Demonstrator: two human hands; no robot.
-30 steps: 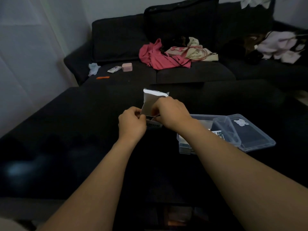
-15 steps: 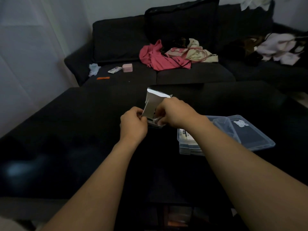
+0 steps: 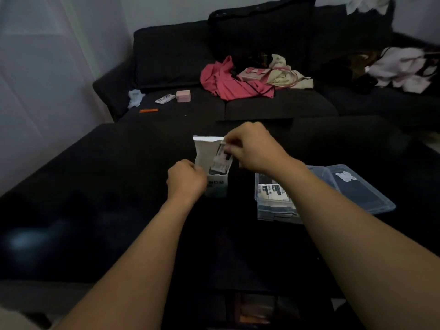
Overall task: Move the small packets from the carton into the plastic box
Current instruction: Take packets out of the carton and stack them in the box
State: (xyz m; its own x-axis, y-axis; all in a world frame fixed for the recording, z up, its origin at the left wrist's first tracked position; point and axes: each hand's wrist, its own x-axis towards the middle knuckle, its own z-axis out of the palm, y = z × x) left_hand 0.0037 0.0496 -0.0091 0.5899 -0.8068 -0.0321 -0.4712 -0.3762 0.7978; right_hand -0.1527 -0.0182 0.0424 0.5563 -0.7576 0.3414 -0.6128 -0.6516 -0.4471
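Observation:
A small white carton (image 3: pixel 215 184) stands upright on the dark table, its lid flap (image 3: pixel 204 148) raised. My left hand (image 3: pixel 187 181) grips the carton's left side. Just above the open top, my right hand (image 3: pixel 256 148) pinches a small white packet (image 3: pixel 221 158) that is partly out of the carton. To the right sits the clear plastic box (image 3: pixel 262 210) with several white packets (image 3: pixel 272 190) lying in it; my right forearm hides part of the box.
The box's clear lid (image 3: pixel 359 189) lies beside it on the right. Behind the black table (image 3: pixel 95 210) is a dark sofa (image 3: pixel 273 108) with pink clothes (image 3: pixel 228 84), a pink case (image 3: pixel 183 96), an orange pen (image 3: pixel 148 111) and other clothing.
My right hand has risen from the carton's opening, drawing a packet upward. The carton now stands more upright, with its front face showing below my left hand.

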